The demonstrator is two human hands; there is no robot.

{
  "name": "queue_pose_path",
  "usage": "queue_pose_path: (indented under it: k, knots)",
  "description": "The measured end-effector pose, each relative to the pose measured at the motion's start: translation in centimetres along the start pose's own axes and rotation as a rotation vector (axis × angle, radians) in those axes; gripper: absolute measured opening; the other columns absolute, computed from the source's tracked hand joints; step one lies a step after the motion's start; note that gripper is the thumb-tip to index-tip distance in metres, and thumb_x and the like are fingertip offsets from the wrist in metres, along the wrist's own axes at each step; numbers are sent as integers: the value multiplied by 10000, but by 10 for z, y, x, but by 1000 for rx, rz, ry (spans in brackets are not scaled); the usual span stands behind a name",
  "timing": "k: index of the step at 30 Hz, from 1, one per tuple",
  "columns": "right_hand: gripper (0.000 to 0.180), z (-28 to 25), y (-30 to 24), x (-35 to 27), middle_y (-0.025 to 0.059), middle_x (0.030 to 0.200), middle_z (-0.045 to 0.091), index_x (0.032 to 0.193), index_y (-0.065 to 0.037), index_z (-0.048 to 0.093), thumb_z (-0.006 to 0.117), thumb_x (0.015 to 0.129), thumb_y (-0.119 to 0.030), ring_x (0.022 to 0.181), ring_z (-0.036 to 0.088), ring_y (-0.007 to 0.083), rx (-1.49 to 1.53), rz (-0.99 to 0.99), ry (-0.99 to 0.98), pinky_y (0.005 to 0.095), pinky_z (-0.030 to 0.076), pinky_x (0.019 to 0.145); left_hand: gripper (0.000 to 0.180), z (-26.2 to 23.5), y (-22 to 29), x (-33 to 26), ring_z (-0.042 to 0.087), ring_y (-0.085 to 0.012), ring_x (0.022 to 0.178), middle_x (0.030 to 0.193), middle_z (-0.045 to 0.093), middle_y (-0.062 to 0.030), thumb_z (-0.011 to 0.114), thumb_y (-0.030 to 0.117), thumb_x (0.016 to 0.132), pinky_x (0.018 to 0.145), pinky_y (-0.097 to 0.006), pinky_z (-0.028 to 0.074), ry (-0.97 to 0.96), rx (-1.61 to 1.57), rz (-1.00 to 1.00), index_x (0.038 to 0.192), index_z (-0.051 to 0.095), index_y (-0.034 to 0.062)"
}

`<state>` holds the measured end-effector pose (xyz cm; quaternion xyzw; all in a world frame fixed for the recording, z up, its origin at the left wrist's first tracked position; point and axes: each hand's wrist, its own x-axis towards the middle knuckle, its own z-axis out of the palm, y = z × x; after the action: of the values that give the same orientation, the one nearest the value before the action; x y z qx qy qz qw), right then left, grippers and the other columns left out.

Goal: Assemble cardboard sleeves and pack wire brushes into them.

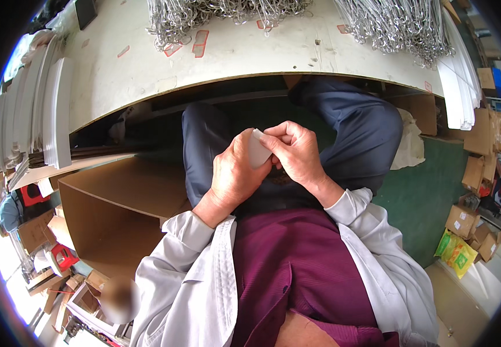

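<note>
Above my lap, both hands are closed on a small white piece that looks like folded paper or card (258, 153). My left hand (234, 169) grips it from the left side, with its thumb near the top edge. The thumb and fingers of my right hand (297, 151) pinch its upper right edge. The lower end of the piece is partly hidden by the fingers. Beyond my knees, bundles of metal wire hooks (398, 29) lie on the pale table (117, 72), apart from my hands.
More wire hooks (216, 17) lie at the far middle. Stacks of white strips stand at the left (57, 115) and the right (461, 87) of the table. A large open cardboard box (117, 202) sits beside my left leg. A yellow-green bag (455, 253) lies among boxes at the right.
</note>
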<state>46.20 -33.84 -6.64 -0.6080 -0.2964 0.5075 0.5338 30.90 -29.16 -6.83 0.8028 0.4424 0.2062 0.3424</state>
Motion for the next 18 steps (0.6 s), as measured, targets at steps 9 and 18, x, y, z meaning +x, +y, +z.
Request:
queue_pose_path:
  k: [9,18]
  knots:
    - [192,-7,2,5,61,692,681,868,6,663,752,949,-144,500,600,62,144,113,-2,217,468,409,600,6,-5,-2,735,-392,946,1045,729,-207,876,212,758,800,-441,616,17,17,25,1251,594,18]
    - [219,-6,-1,4,52,669,677,812,1,663,749,951,-145,506,598,55,40,90,27,222,458,401,592,7,-8,-4,727,-386,910,1050,715,-197,811,166,745,759,-462,611,22,23,102,1258,558,11]
